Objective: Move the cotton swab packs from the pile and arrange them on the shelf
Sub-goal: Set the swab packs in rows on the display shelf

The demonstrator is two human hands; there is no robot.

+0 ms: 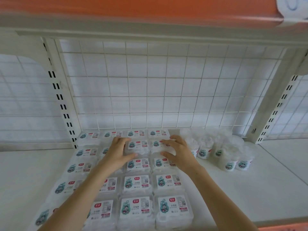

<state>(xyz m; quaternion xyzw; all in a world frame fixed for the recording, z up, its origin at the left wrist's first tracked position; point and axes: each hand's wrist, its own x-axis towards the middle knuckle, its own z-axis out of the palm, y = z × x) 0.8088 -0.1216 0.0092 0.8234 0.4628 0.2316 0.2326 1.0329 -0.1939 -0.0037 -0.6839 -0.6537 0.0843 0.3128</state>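
Flat clear packs with white labels lie in neat rows on the white shelf (250, 189). Two of them sit raised in the second row from the back. My left hand (119, 152) holds the left raised pack (138, 145), fingers on its top left edge and thumb at its front. My right hand (179, 153) holds the right raised pack (156, 145) the same way from the right side. A pile of round clear tubs of cotton swabs (218, 148) stands to the right of my right hand, at the back of the shelf.
A white wire grid (150, 84) backs the shelf, with slotted uprights (62, 100) at the left and right. An upper shelf with an orange front (133, 9) hangs overhead. Bare shelf surface lies right of the rows and in front of the tubs.
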